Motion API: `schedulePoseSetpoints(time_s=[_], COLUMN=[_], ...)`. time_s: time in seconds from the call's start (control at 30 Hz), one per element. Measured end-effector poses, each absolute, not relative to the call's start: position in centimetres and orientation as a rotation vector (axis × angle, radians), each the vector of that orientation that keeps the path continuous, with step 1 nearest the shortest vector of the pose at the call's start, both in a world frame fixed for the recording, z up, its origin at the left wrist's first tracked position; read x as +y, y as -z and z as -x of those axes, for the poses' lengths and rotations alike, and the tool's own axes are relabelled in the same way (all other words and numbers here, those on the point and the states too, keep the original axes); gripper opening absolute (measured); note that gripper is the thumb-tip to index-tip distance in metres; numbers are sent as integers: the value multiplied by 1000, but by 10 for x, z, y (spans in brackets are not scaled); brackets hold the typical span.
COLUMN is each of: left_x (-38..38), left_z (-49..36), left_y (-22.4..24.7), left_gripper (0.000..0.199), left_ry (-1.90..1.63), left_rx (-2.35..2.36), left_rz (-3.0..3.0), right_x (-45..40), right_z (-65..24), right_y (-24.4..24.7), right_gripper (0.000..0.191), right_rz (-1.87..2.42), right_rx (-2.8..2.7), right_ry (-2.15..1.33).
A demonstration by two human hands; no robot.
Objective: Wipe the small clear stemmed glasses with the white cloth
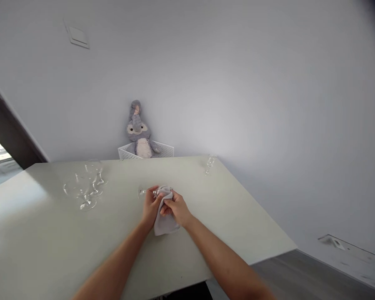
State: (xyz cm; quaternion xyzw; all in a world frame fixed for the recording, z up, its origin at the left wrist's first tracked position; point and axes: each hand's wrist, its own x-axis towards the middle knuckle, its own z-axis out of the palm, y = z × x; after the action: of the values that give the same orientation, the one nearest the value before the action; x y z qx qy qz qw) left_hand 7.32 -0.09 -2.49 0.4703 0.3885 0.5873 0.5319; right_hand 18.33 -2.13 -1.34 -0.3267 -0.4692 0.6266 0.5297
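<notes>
Over the middle of the white table, my left hand [150,207] is closed around a stemmed glass [141,192], whose foot and stem stick out to the left. A light grey cloth [166,225] covers the bowl of that glass, so the bowl is mostly hidden. My right hand [176,208] grips the cloth at the bowl end, its fingers bunched into the folds. The cloth's loose end hangs down between my wrists.
Several clear stemmed glasses [88,204] stand grouped on the left of the table [121,266]. One small stemmed glass [210,162] is near the far right corner. Behind the far edge, a grey plush toy [138,132] sits in a white basket [124,153] against the wall.
</notes>
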Motion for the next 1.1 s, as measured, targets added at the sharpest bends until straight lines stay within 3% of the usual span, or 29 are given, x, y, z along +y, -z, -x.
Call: schedulePoseSetpoints(time_s=[0.17,0.4,0.5,0.6,0.7,0.93,1.1], left_x=[1,8,8,10,11,7,10], left_z=[-69,-58,-56,-53,-51,-50,-49], left_y=[24,15,12,14,15,2,8], left_gripper=[41,39,39,38,42,55,47], left_ry=[-1274,-1191,-1243,-1218,-1157,-1125,-1178], left_rx=[914,661,691,791,899,698,864], left_rz=[-1350,-1426,-1437,-1382,-1440,-1526,-1435], right_x=[-18,-8,-16,-28,-32,-17,-27], right_z=[-196,-209,-201,-188,-183,-196,-185], right_y=[12,12,10,10,12,16,18], right_gripper=[37,28,30,33,22,35,26], right_rz=[645,737,779,932,1061,852,974], right_rx=[-1041,-722,-943,-1364,-1544,-980,-1391], right_ry=[-1823,-1748,-1671,-1351,-1071,-1563,-1257])
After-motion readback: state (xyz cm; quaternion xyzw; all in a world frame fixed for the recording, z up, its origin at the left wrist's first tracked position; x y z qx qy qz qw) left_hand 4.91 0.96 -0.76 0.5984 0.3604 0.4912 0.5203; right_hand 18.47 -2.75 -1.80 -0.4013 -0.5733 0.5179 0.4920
